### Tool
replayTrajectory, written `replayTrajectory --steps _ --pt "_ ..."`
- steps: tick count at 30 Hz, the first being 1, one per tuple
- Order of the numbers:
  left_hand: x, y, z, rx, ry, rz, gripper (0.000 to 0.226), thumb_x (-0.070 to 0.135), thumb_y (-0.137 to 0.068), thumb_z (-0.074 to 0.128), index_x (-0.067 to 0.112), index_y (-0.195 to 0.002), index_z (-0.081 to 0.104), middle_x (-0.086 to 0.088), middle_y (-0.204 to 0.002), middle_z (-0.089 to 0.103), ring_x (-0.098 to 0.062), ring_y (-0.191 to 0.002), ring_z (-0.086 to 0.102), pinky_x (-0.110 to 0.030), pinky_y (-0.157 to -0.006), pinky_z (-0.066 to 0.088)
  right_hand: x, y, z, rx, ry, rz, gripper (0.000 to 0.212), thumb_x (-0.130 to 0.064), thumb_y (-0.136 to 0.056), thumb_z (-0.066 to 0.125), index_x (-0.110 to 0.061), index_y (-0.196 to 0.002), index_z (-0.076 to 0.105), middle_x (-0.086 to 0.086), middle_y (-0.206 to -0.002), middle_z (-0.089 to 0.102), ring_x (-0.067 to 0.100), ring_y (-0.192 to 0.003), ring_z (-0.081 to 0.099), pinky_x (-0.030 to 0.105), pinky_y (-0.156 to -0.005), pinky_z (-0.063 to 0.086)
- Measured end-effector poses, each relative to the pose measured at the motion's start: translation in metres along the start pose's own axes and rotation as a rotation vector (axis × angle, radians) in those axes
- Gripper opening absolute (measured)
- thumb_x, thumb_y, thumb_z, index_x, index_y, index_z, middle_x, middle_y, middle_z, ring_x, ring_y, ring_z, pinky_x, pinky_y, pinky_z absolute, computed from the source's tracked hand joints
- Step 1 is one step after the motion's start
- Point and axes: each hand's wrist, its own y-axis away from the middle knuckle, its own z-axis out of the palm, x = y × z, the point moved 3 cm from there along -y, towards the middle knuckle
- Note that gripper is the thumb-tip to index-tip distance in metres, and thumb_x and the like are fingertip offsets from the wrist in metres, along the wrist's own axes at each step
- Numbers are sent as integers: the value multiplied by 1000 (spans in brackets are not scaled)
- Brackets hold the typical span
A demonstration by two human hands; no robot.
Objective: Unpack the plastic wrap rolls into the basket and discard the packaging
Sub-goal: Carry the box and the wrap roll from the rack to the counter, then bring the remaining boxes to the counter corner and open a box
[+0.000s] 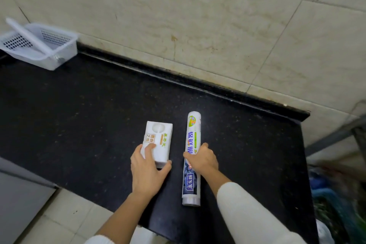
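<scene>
Two hands: left hand fingers clasp one box; right hand fingers grip one roll; basket holds seemingly one.

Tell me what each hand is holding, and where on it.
Left hand grips the white box at its near end. Right hand rests over the middle of the wrapped roll; both lie on the counter.

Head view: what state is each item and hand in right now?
White rectangular carton: lying flat on the black counter, under left hand's grip.
Long printed plastic-wrap roll: lying, still wrapped.
White perforated plastic basket: holds one white roll, leaning.
Left hand: on carton.
Right hand: clasping roll.
</scene>
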Motion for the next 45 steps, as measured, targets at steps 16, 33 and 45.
replayTrajectory --steps 16,33,45 --pt "230 -38 17 -52 132 399 35 19 -88 56 7 -121 55 -18 -136 44 -33 -130 31 -45 -105 35 64 12 -221 362 -83 -199 51 -43 -86 63 -9 -122 52 12 -122 59 31 -109 59 37 -83 48" --pt "562 171 142 -208 227 682 41 34 -93 48 18 -132 47 -11 -148 37 -26 -141 26 -42 -117 23 354 82 -540 832 193 -51 48 -38 -85 59 -4 -118 56 18 -125 58 35 -117 51 44 -93 47" --pt "564 170 163 -248 -145 647 57 53 -90 38 28 -141 41 -8 -155 33 -28 -143 26 -48 -120 3 418 59 -547 651 116 105 77 -45 -80 67 -10 -141 34 14 -132 57 34 -116 57 33 -80 43"
